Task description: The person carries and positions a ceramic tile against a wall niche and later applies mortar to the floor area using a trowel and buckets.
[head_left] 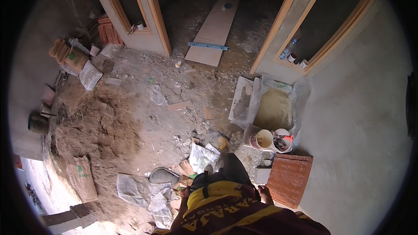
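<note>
Both arms hang down beside my body. My left hand (184,194) is at my left hip, near brown paper scraps (186,168) and crumpled clear plastic sheeting (162,206) on the ground. On the other side, my right hand (264,194) is by my right hip, just left of a reddish-brown stack of tiles or panels (290,178) leaning near the wall. Nothing shows in either hand, but the fingers are too small and shaded to make out their pose. A white crumpled sack (203,158) lies in front of my feet.
Ahead right stands a plastic-lined tub of murky liquid (273,109), beside a bucket (262,139) and a tool bucket (283,141). A sand heap (96,126) fills the left. A long board (215,26) with a blue spirit level (208,46) lies through the doorway. Rubble litters the floor.
</note>
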The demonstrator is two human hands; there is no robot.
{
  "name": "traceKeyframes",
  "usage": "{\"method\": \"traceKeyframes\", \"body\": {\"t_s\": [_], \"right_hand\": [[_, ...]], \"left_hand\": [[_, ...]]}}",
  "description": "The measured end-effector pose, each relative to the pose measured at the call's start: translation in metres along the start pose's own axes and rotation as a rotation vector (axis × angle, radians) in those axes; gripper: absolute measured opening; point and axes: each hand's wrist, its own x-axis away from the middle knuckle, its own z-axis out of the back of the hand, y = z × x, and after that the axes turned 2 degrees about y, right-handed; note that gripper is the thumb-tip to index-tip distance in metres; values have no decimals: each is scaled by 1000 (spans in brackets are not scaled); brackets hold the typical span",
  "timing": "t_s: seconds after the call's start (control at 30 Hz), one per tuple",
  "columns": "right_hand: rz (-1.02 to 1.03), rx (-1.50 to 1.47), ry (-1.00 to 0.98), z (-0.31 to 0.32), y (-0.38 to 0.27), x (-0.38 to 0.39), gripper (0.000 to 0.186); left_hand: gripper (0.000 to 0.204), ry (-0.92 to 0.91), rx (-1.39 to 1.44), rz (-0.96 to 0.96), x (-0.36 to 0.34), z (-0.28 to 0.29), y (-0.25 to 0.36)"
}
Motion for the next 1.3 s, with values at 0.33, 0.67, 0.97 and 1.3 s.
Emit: {"method": "traceKeyframes", "body": {"t_s": [0.33, 0.67, 0.97, 1.3], "right_hand": [[561, 678, -315, -18, -105, -160, 28], [137, 240, -99, -36, -354, -124, 45], [-24, 45, -75, -162, -390, -126, 51], [-24, 254, -115, -294, -397, -70, 49]], "left_hand": [[25, 110, -94, -359, -36, -29, 101], [32, 156, -181, -551, -94, -5, 198], [41, 67, -36, -126, -256, 34, 268], [27, -287, -58, -327, -409, 161, 338]]}}
